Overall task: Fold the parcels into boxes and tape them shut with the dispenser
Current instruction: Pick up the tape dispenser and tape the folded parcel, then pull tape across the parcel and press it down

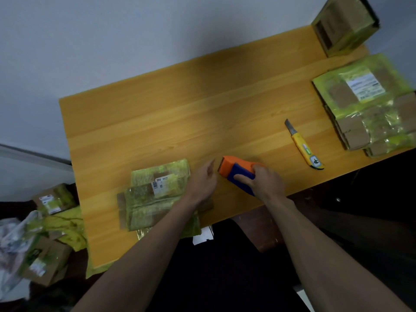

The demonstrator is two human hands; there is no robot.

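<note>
Head view. Labels: the flattened parcel [155, 194] near the worktop's [180, 104] front edge carries a white sticker with a barcode; its print is too blurred to read. The stack of flat parcels [369, 111] at the right edge bears a larger white shipping label, also illegible. The yellow utility knife [304, 146], blade extended, shows a small round mark near its butt; it cannot be read.

Hands: the right hand [264, 182] grips the orange-and-blue tape dispenser [238, 172], fingers curled over its blue body, the orange nose pointing left just above or on the worktop. The left hand [202, 183] is relaxed with fingers extended, holding nothing, hovering at the right edge of the flattened parcel, just beside the dispenser's nose.

A folded, upright box [346, 23] stands at the far right corner. More labelled parcels [54, 199] lie on the floor to the left.
</note>
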